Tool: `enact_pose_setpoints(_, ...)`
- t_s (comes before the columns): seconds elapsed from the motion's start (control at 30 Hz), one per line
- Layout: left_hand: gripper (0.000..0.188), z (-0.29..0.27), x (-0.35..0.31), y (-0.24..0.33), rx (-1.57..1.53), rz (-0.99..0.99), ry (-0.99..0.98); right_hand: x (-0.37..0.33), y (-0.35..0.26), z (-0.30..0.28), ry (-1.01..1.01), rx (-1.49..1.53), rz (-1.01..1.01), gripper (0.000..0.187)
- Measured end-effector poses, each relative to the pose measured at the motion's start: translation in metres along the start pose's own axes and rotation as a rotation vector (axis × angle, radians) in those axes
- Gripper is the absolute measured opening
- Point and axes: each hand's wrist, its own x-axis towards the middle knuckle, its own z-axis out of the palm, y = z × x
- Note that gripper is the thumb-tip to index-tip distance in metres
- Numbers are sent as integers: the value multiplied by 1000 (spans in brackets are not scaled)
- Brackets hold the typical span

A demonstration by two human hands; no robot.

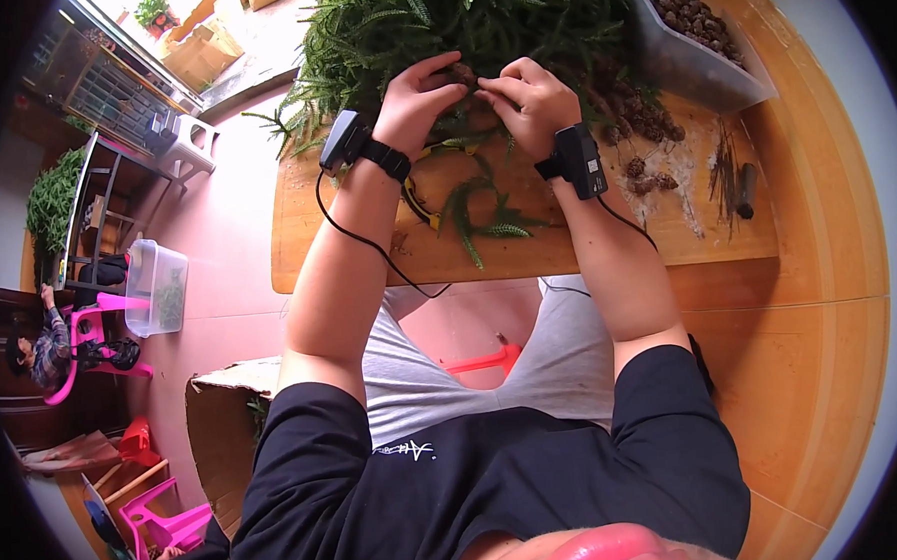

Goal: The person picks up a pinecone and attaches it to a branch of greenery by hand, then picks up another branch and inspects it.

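My left hand grips a small brown pine cone between thumb and fingers, above the wooden table. Close on its right, my right hand is closed in a pinch at the cone's edge; what its fingertips hold is too small to make out. Behind both hands rises a heap of green artificial fir branches. Below them lies a loose green sprig, beside a yellow-and-black ring partly hidden by my left wrist.
Pine cones lie right of my right hand, near thin brown sticks and a dark cylinder. A translucent bin of cones stands far right. At left are a clear tub and a seated person.
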Motion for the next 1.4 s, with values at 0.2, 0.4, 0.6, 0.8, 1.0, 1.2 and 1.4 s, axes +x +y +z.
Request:
enact_pose_setpoints(0.2, 46, 13, 1, -11, 157, 178, 63, 1, -3, 3, 29, -26, 109, 13)
enact_pose_setpoints(0.4, 42, 29, -6, -9, 544, 460, 239, -3, 8, 16, 14, 230, 334, 14)
enact_pose_setpoints(0.6, 43, 33, -10, -1, 729, 659, 267, -1, 9, 13, -110, 914, 811, 22)
enact_pose_setpoints(0.8, 41, 16, 2, -7, 241, 496, 190, -1, 16, 11, 91, 514, 391, 20)
enact_pose_setpoints(1.0, 44, 10, -1, -3, 198, 370, 176, 4, -4, -5, 19, 133, 92, 15)
enact_pose_setpoints(1.2, 49, 5, -1, -5, 223, 216, 74, 2, -1, -3, 4, 77, -29, 15)
enact_pose_setpoints(1.4, 48, 7, -3, -1, 259, 194, 82, 2, 2, -2, 36, 10, -41, 11)
